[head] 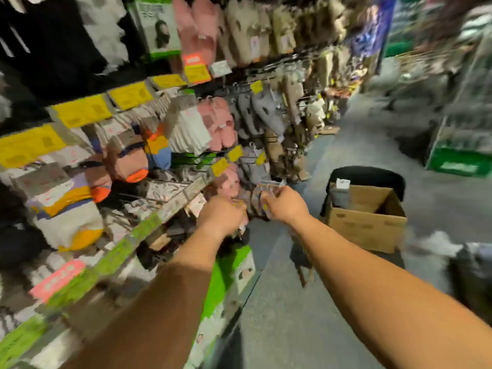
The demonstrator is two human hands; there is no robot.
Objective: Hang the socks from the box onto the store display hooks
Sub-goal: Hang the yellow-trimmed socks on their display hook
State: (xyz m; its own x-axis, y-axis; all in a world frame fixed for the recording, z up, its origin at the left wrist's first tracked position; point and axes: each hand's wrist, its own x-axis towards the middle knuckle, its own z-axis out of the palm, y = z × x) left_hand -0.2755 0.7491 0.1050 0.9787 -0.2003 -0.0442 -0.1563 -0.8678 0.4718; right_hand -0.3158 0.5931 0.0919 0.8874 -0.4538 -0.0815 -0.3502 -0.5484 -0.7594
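Note:
The view is blurred by motion. Both my hands reach to the lower rows of the sock display [186,145]. My right hand [286,205] grips a bundle of grey-pink socks [255,201] by its top edge. My left hand [223,213] is curled round the same bundle on its left side, close to a hook whose tip I cannot make out. An open cardboard box [367,222] stands on the floor to the right, with a grey sock pack [340,194] upright in its left corner.
Racks of pink, grey, beige and multicoloured socks with yellow price tags [81,110] fill the wall on the left. A black bin [370,177] stands behind the box. Green crates [458,163] line the aisle's right side. Grey floor runs between them.

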